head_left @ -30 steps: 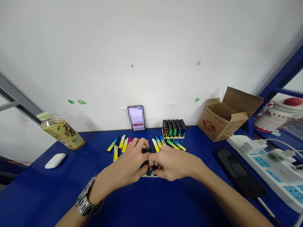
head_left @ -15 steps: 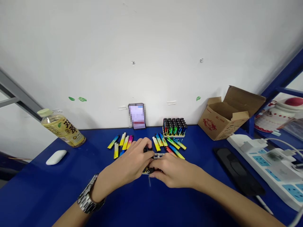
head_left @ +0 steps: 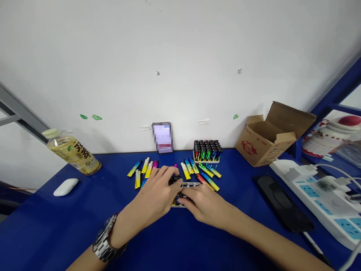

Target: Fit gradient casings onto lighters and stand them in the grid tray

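Both hands meet at mid-table over a small white tray (head_left: 190,184) with a row of slots, lying flat on the blue table (head_left: 50,233). The left hand (head_left: 156,192) has its grip closed, thumb and forefinger pinched on a black-capped lighter (head_left: 174,180) at the tray's left end. The right hand (head_left: 205,204) lies across the tray's near edge with its fingers curled down over dark pieces there. Its own knuckles hide the fingertips, so I cannot tell whether that grip pinches anything or only presses.

Step in hand, as I judge it: seating lighters upright in the tray's slots, with the tray only partly filled. A next move calls for fine fingertip alignment of lighter base to slot while the other hand steadies the tray.

Loose lighters (head_left: 146,170) in yellow, blue and pink fan out just left of the hands, with a second fan (head_left: 207,174) on the right. Behind that, a full tray of lighters (head_left: 207,151) stands by the wall.

Writing: the tea bottle (head_left: 72,153) at the left carries large dark Chinese characters on a yellow label, too tilted to read surely. The open cardboard box (head_left: 266,140) has a red round emblem and small red print, not legible. The phone (head_left: 163,137) leaning on the wall has a blurred screen. A metal watch (head_left: 108,241) sits on the left wrist, and a white power strip (head_left: 318,195) lies at the right.
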`<control>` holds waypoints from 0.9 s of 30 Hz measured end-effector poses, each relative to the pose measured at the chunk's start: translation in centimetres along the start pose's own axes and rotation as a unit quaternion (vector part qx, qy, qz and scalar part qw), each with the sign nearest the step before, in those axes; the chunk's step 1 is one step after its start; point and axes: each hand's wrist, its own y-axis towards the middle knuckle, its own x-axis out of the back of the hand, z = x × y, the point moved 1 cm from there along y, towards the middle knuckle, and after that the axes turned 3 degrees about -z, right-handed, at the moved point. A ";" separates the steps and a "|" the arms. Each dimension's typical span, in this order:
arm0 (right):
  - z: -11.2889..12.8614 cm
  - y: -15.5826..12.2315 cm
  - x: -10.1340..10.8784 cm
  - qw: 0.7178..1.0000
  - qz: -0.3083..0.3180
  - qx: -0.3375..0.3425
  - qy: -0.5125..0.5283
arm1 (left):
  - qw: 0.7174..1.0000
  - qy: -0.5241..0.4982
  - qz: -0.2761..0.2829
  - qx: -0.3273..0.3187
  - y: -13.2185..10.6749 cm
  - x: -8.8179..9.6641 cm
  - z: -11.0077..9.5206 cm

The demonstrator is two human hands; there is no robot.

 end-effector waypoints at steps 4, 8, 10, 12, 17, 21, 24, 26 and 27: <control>0.3 0.0 -0.3 1.000 0.010 -0.004 -0.013 | 0.998 -0.057 -0.008 0.002 -0.4 -0.5 0.6; 0.4 -0.2 -0.5 1.000 0.006 -0.011 -0.019 | 0.998 -0.032 -0.060 -0.007 -0.7 -1.0 0.9; 0.2 -0.3 -0.5 1.000 -0.001 -0.009 -0.012 | 0.995 -0.037 -0.091 -0.021 -0.8 -1.3 0.8; 0.2 -0.4 -0.5 1.000 -0.004 -0.002 -0.006 | 0.992 -0.046 -0.113 -0.026 -1.0 -1.5 0.8; 0.6 -0.2 -0.6 1.000 0.006 -0.018 -0.019 | 0.998 -0.026 -0.058 0.013 -1.3 -1.0 0.5; 0.5 0.2 -0.3 0.998 0.025 -0.037 -0.036 | 0.994 -0.074 -0.012 0.076 -1.7 -0.7 0.5; -1.0 0.7 0.6 0.997 0.077 -0.031 -0.010 | 0.982 -0.136 0.009 0.134 -2.1 -1.6 0.8; -2.5 1.4 1.3 0.991 0.130 -0.002 0.042 | 0.969 -0.186 0.013 0.160 -2.3 -2.7 0.9; -3.3 1.9 1.5 0.988 0.144 0.008 0.063 | 0.961 -0.217 0.005 0.172 -2.3 -3.3 1.0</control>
